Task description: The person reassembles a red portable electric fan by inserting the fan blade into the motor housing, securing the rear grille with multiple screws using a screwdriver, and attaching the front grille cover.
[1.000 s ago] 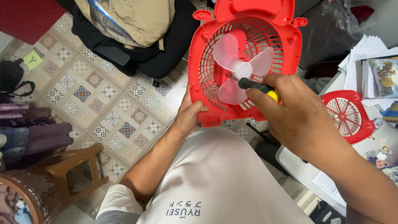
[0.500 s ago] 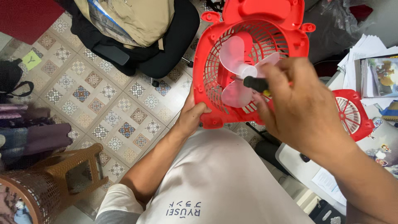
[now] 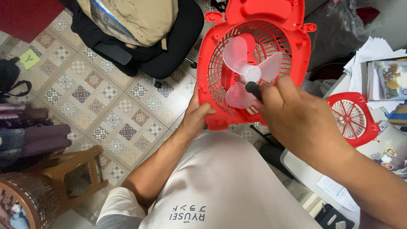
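A red plastic fan housing [image 3: 212,72] with a grille and a translucent white three-blade propeller [image 3: 248,74] is held up over my lap. My left hand [image 3: 196,114] grips its lower left edge. My right hand [image 3: 296,118] is closed around a screwdriver [image 3: 253,89] with a black handle; its tip points at the hub of the blades. The rest of the tool is hidden in my fist.
A red front grille cover [image 3: 352,116] lies on the white desk [image 3: 305,169] at right, near papers and booklets [image 3: 381,68]. A black office chair [image 3: 165,51] with a tan bag stands on the patterned tile floor. A brown wicker stool [image 3: 72,178] sits at lower left.
My right hand has slid down and left, bringing the screwdriver tip onto the blade hub. The fan housing has shifted slightly up and right in view.
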